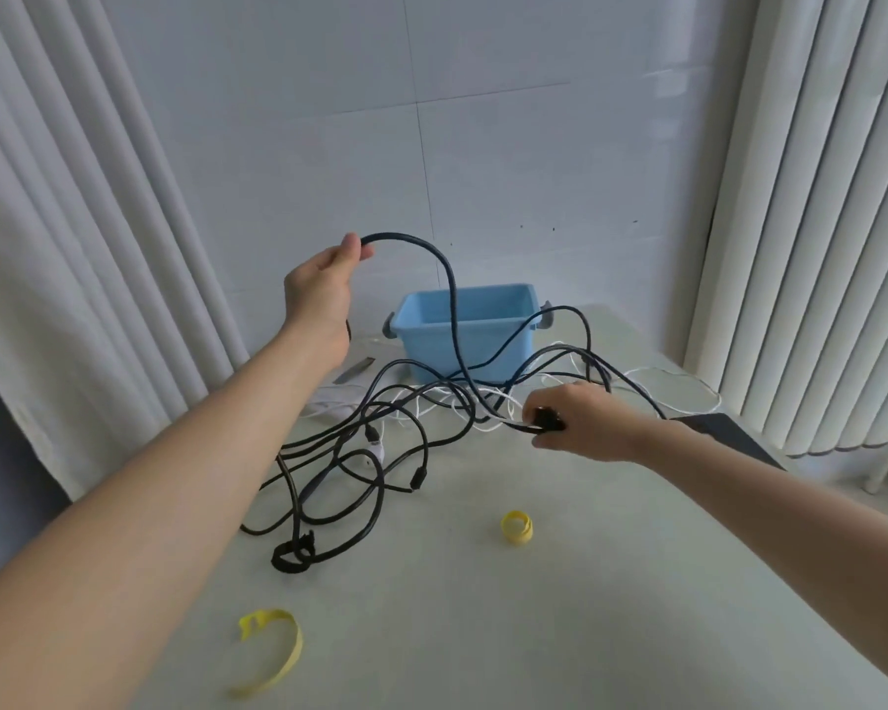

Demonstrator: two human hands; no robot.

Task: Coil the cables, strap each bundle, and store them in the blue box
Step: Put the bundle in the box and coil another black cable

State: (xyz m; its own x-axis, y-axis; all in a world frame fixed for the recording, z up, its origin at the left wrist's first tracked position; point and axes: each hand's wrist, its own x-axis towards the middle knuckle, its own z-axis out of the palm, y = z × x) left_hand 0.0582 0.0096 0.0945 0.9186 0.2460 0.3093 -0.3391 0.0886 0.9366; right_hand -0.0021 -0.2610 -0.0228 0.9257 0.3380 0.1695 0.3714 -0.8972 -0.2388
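Note:
A tangle of black cables (380,453) and thin white cables (488,407) lies on the pale table (534,607). My left hand (321,292) is raised and grips a thick black cable (447,279), which arcs up and drops in front of the blue box (470,330). My right hand (580,420) holds a black plug (547,420) low over the tangle. The blue box stands open at the back of the table; nothing shows inside it. A black strap (293,553) wraps one cable at the near left.
A coiled yellow strap (517,526) lies on the table's middle and an unrolled yellow strap (273,648) nearer me. White curtains (73,248) hang left and right. A dark flat object (729,433) sits at the table's right edge, a grey flat piece (355,370) left of the box.

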